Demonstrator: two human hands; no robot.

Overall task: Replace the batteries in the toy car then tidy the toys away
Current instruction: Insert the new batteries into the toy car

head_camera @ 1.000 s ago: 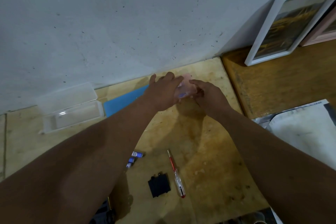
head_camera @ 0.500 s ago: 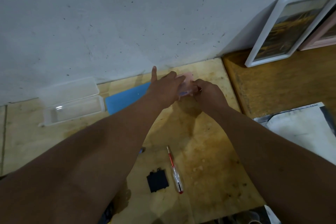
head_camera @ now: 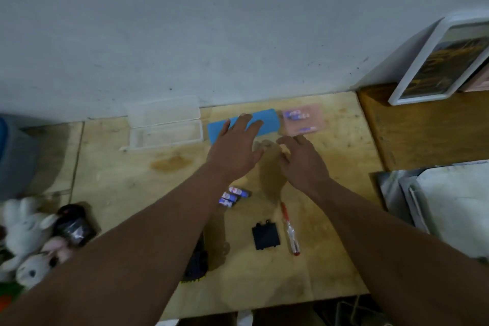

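Both hands hang over the wooden table [head_camera: 132, 182] with fingers spread and nothing held; the left hand [head_camera: 235, 145] is wide and flat, its fingertips over the near edge of a blue lid [head_camera: 267, 120]; the right hand [head_camera: 301, 161] is loosely splayed, its fingertips just short of a pink battery case [head_camera: 313, 120] at 12 o'clock by the wall, in which blurred batteries show; at 11 o'clock a clear plastic box [head_camera: 165, 135] lies open beside the blue lid; three loose batteries [head_camera: 234, 196] lie together near the centre, partly under the left forearm; toward 6 o'clock a black battery cover [head_camera: 265, 237] lies just beside a red-handled screwdriver [head_camera: 289, 230]; a dark shape that may be the toy car [head_camera: 197, 262] peeks from under the left forearm, mostly hidden; plush rabbits [head_camera: 26, 241] sit at 8 o'clock; a white-framed picture [head_camera: 412, 66] leans on the wall at 2 o'clock.
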